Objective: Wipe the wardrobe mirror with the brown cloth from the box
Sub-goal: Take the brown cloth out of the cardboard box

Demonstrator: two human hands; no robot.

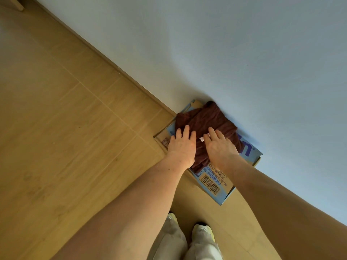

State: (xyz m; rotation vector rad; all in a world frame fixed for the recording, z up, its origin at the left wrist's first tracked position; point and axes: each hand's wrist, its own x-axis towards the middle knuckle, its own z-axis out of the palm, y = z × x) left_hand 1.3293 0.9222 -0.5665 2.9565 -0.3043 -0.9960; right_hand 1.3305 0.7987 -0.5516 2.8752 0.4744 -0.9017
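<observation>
Head view: fetching the cloth, the first step of the job.

Both hands lie flat on the brown cloth (206, 117): the left hand (182, 145) at its near-left edge, the right hand (219, 145) beside a small white tag (203, 137), fingers straight and gripping nothing yet. The cloth is rumpled across the top of the cardboard box (214, 182), which sits on the wooden floor (75, 109) against the wall (244, 53). Whether the box holds anything else cannot be seen. Next, the fingers likely need to gather the cloth and lift it out. No mirror is in view.
</observation>
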